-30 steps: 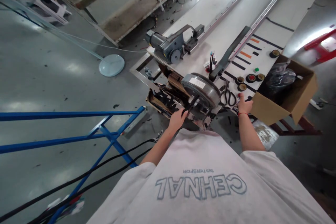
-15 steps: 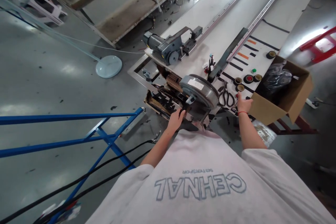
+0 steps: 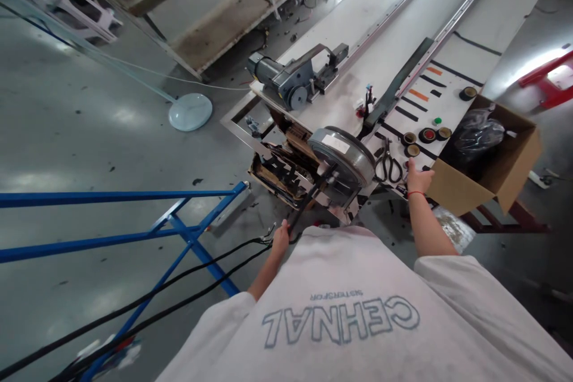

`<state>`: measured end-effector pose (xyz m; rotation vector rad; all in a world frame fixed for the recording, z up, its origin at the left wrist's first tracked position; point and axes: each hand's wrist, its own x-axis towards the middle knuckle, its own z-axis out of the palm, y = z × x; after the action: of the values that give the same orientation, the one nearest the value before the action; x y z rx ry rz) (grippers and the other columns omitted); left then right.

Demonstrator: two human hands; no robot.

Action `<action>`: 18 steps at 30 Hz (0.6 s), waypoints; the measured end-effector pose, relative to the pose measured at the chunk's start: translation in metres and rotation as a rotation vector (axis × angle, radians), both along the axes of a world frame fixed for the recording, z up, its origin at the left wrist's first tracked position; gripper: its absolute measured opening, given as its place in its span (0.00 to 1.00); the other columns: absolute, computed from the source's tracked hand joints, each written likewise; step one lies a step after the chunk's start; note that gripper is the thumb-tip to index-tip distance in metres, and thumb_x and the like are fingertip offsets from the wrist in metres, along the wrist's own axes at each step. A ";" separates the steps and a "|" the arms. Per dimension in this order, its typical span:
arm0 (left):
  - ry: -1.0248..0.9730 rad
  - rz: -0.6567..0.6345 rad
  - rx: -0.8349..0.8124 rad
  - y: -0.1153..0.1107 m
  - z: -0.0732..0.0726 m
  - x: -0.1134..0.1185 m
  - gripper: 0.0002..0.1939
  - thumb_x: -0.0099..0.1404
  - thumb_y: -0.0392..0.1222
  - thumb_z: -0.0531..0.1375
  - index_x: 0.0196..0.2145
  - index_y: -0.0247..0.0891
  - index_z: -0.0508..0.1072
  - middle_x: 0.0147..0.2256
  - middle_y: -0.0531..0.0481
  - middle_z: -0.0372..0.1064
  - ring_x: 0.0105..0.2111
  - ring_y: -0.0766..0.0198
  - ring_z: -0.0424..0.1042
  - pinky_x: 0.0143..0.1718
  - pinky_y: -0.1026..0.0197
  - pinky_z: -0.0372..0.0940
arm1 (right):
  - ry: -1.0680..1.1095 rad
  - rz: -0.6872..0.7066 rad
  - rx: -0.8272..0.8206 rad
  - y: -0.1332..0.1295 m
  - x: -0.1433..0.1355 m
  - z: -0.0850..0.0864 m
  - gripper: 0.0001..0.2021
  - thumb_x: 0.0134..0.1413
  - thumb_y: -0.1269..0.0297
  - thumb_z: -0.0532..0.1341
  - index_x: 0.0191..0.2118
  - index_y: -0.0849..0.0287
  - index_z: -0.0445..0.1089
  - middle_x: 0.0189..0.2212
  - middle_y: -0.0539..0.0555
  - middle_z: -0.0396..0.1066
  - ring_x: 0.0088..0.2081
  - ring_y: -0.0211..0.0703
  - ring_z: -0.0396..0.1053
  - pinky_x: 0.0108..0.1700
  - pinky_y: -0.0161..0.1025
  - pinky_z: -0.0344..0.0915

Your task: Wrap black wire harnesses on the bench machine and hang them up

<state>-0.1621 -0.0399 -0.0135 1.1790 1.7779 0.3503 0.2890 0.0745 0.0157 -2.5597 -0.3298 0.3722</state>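
Observation:
My left hand [image 3: 280, 238] is closed on a black cable [image 3: 308, 197] below the round grey machine wheel [image 3: 342, 152]. The cable stretches from the wheel's front down to my fingers. My right hand [image 3: 419, 180] is at the table's near right edge, its thumb stretched toward a small red button there; contact is hard to make out and the other fingers are mostly hidden. Just left of that hand lie black-handled scissors [image 3: 388, 165]. Several tape rolls [image 3: 412, 150] sit beyond the thumb, along with a green button [image 3: 437, 122].
An open cardboard box [image 3: 510, 155] with dark plastic stands right of the table [image 3: 394, 6]. A motor unit [image 3: 286, 80] is mounted at the table's left. A blue metal frame [image 3: 179, 227] and long black cables [image 3: 179, 304] occupy the lower left. Tape strips [image 3: 408, 113] lie on the tabletop.
My left hand has moved down and left, away from the wheel, and a length of black cable now stretches between them. My right hand stays at the table edge.

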 end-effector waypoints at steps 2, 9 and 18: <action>0.025 0.008 0.015 -0.011 0.013 -0.008 0.36 0.61 0.71 0.30 0.13 0.44 0.54 0.14 0.50 0.55 0.19 0.63 0.59 0.25 0.58 0.58 | 0.003 -0.001 0.007 0.000 0.000 -0.001 0.35 0.44 0.37 0.63 0.47 0.63 0.58 0.48 0.74 0.67 0.52 0.65 0.66 0.54 0.55 0.61; -0.044 -0.086 0.153 -0.018 0.069 -0.017 0.28 0.61 0.66 0.45 0.25 0.41 0.69 0.20 0.51 0.64 0.22 0.62 0.62 0.25 0.60 0.59 | -0.006 -0.004 0.035 -0.001 -0.001 -0.001 0.33 0.44 0.38 0.63 0.46 0.62 0.58 0.46 0.73 0.69 0.52 0.63 0.67 0.54 0.54 0.62; -0.042 -0.152 0.225 0.010 0.067 0.015 0.23 0.64 0.59 0.47 0.32 0.38 0.69 0.23 0.52 0.65 0.23 0.64 0.63 0.26 0.63 0.59 | 0.035 0.012 0.044 -0.001 -0.004 0.006 0.35 0.45 0.39 0.63 0.48 0.64 0.59 0.49 0.74 0.67 0.53 0.64 0.66 0.54 0.54 0.61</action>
<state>-0.1470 -0.0303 0.0537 1.4457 1.6320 0.4903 0.2852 0.0736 0.0216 -2.5063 -0.3367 0.4089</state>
